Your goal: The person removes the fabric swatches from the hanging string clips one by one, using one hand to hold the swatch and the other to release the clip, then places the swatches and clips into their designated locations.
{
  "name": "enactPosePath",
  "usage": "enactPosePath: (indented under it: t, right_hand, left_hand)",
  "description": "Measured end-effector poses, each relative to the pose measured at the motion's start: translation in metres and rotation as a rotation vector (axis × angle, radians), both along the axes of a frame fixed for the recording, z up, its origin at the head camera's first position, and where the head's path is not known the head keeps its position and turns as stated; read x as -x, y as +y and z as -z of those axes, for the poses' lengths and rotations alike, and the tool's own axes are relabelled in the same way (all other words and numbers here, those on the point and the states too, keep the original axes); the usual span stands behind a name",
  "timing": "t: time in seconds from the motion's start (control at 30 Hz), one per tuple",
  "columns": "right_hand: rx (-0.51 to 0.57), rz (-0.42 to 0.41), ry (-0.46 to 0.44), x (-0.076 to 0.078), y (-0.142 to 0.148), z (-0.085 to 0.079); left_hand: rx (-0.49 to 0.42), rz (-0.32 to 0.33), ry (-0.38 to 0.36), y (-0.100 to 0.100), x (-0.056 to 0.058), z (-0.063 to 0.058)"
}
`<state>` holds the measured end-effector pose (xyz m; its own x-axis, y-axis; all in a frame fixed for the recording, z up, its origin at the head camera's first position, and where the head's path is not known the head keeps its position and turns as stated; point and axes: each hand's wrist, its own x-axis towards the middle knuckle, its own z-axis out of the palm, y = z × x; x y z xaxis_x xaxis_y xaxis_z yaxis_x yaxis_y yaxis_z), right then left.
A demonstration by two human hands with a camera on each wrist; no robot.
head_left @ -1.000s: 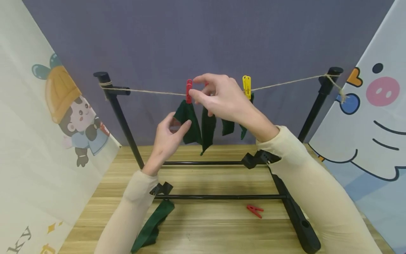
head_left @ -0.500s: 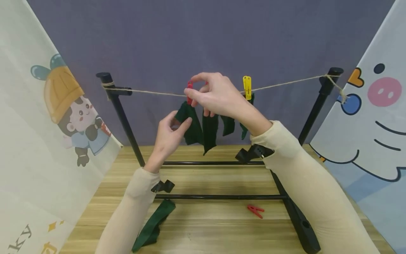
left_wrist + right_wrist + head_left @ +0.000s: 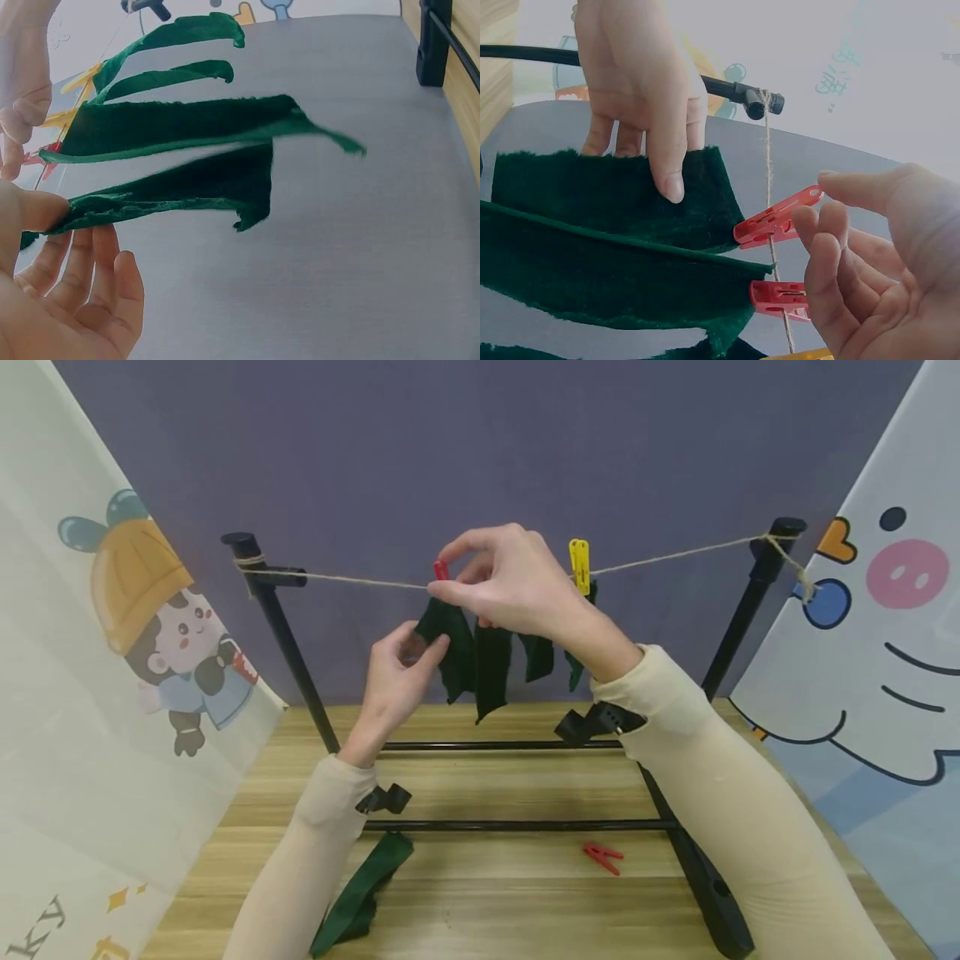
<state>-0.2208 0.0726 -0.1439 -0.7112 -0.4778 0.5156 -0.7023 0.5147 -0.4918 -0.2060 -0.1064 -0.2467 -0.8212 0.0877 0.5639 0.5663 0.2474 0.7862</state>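
A strip of dark green cloth [image 3: 453, 660] hangs from the twine line [image 3: 769, 161] by a red clothespin [image 3: 776, 217]. My left hand [image 3: 393, 681] pinches the strip's left edge between thumb and fingers, also visible in the left wrist view. Thumb and forefinger of my right hand [image 3: 517, 581] pinch the handle end of that clothespin, hiding most of it from the head view. Beside it, a second red clothespin [image 3: 778, 294] holds another green strip [image 3: 622, 274]. Further right, a yellow clothespin [image 3: 579, 567] stands on the line above more green strips.
The twine is tied between two posts of a black rack [image 3: 288, 652], with crossbars low over the wooden table [image 3: 495, 902]. A loose green strip [image 3: 363, 893] lies front left. A loose red clothespin [image 3: 603, 857] lies front right.
My right hand has shifted slightly left and now covers more of the red clothespin. The cloth's lower end has swung a little, while my left hand keeps its grip on it.
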Motion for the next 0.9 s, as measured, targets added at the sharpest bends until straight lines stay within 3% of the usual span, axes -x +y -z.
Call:
enactPosePath:
  t: [0.33,0.8,0.9]
  right_hand:
    - [-0.048,0.051,0.128,-0.001,-0.001,0.002]
    - [-0.074,0.09,0.169,0.001,-0.001,0.004]
    - [-0.077,0.096,0.184,0.001,-0.001,0.003]
  left_hand:
    - [-0.027,0.007,0.019,-0.003,0.004,0.003]
    - [-0.022,0.008,0.033,-0.008,0.005,0.004]
    - [-0.022,-0.01,0.044,-0.012,0.017,0.013]
